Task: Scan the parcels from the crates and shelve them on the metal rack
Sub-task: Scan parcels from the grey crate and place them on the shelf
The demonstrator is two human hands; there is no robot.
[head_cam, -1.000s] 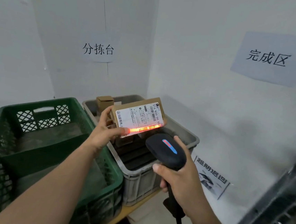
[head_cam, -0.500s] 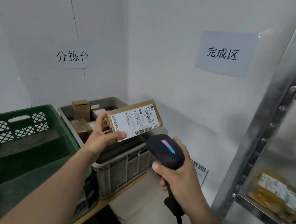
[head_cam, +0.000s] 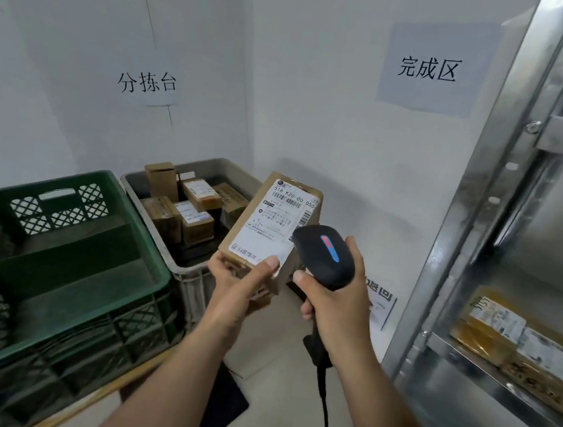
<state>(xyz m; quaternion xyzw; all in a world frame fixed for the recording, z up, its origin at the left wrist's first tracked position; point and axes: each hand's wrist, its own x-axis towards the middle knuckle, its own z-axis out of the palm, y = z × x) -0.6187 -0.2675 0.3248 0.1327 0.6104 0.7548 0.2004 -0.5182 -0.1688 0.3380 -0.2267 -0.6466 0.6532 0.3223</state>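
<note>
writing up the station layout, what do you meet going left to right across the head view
green crate → grey crate → held parcel → scanner → metal rack

Hidden, cropped, blurred
The scanner covers a near right corner of the held parcel, whose small print is unreadable; the rack and blurred shelved parcels run off right.

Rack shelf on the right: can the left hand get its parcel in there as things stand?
Probably, but not straight across: the right hand and its scanner sit between the left hand with the parcel and the rack shelf, whose open front looks free.
</note>
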